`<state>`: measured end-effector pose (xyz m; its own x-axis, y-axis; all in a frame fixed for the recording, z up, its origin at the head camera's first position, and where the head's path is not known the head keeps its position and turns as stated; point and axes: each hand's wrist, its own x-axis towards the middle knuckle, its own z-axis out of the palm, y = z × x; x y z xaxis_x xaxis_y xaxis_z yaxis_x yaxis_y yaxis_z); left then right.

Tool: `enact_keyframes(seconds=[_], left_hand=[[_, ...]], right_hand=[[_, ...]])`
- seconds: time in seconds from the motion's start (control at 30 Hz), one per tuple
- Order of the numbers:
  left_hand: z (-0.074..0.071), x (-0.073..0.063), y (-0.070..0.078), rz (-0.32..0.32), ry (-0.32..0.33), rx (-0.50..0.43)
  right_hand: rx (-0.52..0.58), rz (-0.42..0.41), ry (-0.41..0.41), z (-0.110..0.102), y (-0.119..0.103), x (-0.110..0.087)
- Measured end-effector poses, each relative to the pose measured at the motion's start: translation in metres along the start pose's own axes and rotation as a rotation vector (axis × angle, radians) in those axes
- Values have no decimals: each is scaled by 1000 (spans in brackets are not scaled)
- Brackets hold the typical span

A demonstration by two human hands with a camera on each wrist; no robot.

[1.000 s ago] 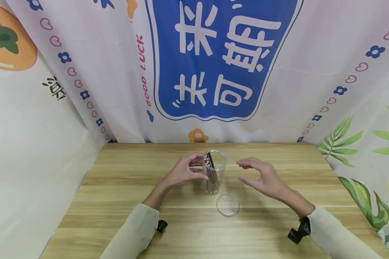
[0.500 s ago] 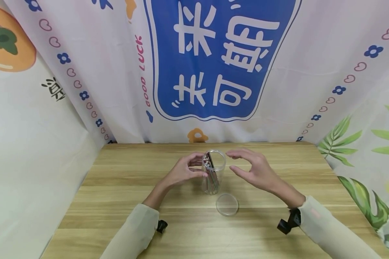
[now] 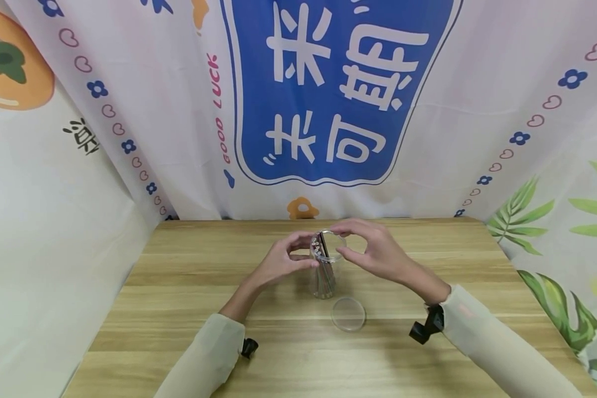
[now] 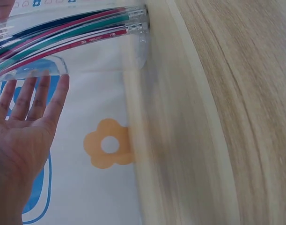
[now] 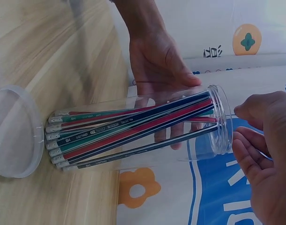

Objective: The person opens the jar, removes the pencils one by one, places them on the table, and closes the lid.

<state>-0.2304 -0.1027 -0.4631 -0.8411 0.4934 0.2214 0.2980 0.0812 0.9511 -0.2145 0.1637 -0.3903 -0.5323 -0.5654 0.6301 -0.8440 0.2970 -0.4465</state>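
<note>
A clear plastic jar [image 5: 222,119] stands upright on the table, its mouth uncovered. Inside lean several pencils [image 5: 133,129] in red, green and dark colours, with their eraser ends down. My left hand [image 3: 282,260] holds the jar from the left, thumb in front and fingers behind. At the right of the mouth is my right hand [image 3: 383,255], thumb and fingers spread apart around the rim, with no pencil between them. Whether its fingertips touch the rim I cannot tell. A round clear lid [image 3: 349,314] lies flat on the table in front of the jar.
The wooden table [image 3: 189,265] reaches back to a printed curtain [image 3: 189,182] with blue and orange designs. Black wrist cameras sit at both cuffs, the right camera [image 3: 427,325] jutting out toward the lid's side.
My right hand has moved left from beside the jar up to its rim. The left hand, jar and lid have stayed in place.
</note>
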Motion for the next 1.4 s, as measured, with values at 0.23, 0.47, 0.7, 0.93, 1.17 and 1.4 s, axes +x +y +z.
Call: enact_keyframes(seconds=[0.23,0.47,0.7,0.93,1.17,1.4], left_hand=[[1,-1,2,33,16,-26],[1,-1,4,67,26,-43],[2,-2,6,75,30,-31],[2,-2,6,92,30,-27],[2,-1,5,95,33,-27],[3,-1,5,94,29,-39]], right_hand=[[0,-18,-54,2,-2,12],[-16,-21,-148,3,2,21],[-49,22,-212,3,1,29],[-58,39,-251,3,-1,34],[-44,48,-266,6,1,35],[-41,34,-252,6,4,34]])
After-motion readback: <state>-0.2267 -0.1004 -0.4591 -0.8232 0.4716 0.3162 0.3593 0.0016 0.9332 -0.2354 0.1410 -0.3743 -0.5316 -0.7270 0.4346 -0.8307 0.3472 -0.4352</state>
